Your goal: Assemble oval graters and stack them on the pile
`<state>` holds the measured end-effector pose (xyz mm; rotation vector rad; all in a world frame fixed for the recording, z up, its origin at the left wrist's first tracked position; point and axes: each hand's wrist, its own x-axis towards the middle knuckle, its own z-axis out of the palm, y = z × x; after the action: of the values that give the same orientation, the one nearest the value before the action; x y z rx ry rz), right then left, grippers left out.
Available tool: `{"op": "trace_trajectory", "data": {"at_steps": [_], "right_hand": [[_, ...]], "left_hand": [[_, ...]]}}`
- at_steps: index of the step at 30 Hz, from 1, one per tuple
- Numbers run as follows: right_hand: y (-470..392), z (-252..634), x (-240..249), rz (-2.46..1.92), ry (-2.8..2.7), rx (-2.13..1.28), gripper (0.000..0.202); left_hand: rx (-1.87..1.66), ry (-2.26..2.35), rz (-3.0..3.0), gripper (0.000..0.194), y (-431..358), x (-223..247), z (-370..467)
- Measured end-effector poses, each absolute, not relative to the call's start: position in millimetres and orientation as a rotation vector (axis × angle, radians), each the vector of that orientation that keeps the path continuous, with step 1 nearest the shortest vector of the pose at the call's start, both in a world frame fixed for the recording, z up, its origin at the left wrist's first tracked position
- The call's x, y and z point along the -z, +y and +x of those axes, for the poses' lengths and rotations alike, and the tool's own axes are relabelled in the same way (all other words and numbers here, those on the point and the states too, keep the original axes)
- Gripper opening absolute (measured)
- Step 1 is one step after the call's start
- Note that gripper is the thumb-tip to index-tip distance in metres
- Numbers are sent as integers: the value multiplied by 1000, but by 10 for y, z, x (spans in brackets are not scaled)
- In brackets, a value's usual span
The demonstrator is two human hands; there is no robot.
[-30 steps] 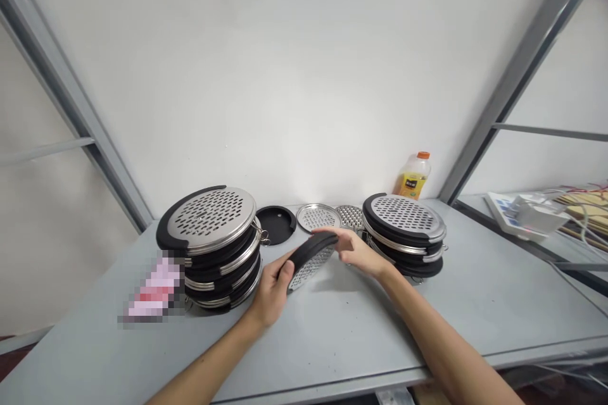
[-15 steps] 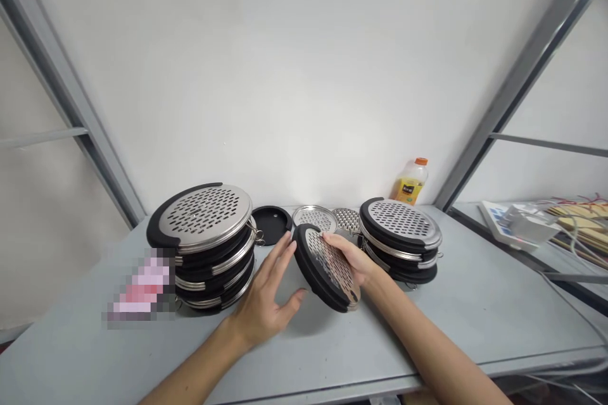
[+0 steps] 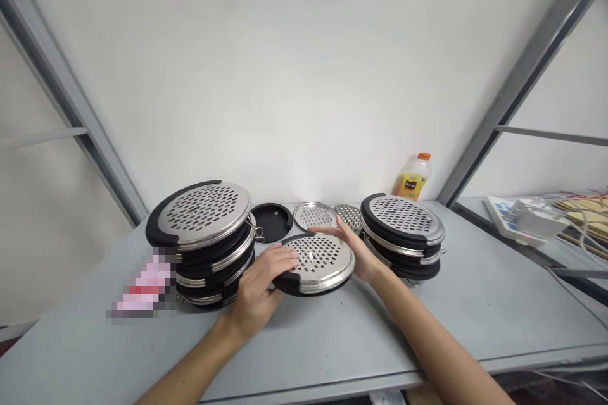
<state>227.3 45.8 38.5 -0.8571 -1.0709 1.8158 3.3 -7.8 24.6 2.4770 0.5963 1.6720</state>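
Observation:
A round metal grater disc with a black rim (image 3: 323,259) is held nearly level above the table, its perforated face up. My left hand (image 3: 263,278) grips its black edge, fingers on top and thumb out of sight beneath. At the disc's far right edge is my right hand (image 3: 356,250), fingers spread and apart, the palm side near the rim; whether it touches is hard to tell. A tall stack of similar discs (image 3: 204,215) stands to the left, and a lower stack (image 3: 403,218) to the right.
Behind the held disc lie a black round tray (image 3: 272,223), a metal grater plate (image 3: 314,216) and another perforated plate (image 3: 349,215). A bottle with an orange cap (image 3: 413,177) leans near the wall. A power strip (image 3: 513,221) is at the right, beyond the metal frame.
The disc has turned from steeply tilted to nearly flat. My left hand has closed on its left edge, while my right hand has let go and opened at the far right side.

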Motion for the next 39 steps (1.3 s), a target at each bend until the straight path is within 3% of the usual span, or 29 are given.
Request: {"op": "trace_trajectory", "data": {"at_steps": [3,6,12,19,26,32,39], "right_hand": [[393,2291,-440,-640,-1283,-1566,70],[365,2322,-385,-434,-1459,-1533,78],[471,2395,-183,-648,-1565,-1444,39],[361,2394,-426,-731,-1808,-1154,23],[298,2514,-443,-535,-2142,-674,34],[224,2553,-346,-457,-2248,-236,42],[214,2515,-216,-464,-2190,-207,45]], "left_hand": [[-1754,732,2187,29,-123,-193,84],[-1737,924,1892,25,-134,-124,151],[-1638,1019,1582,32,-78,-67,264],[-1670,1075,2109,58,-93,-107,165],[-1583,862,2550,38,40,-77,-4],[-1657,629,2622,39,63,-108,-48],[-1662,678,2598,37,61,-69,-43]]}}
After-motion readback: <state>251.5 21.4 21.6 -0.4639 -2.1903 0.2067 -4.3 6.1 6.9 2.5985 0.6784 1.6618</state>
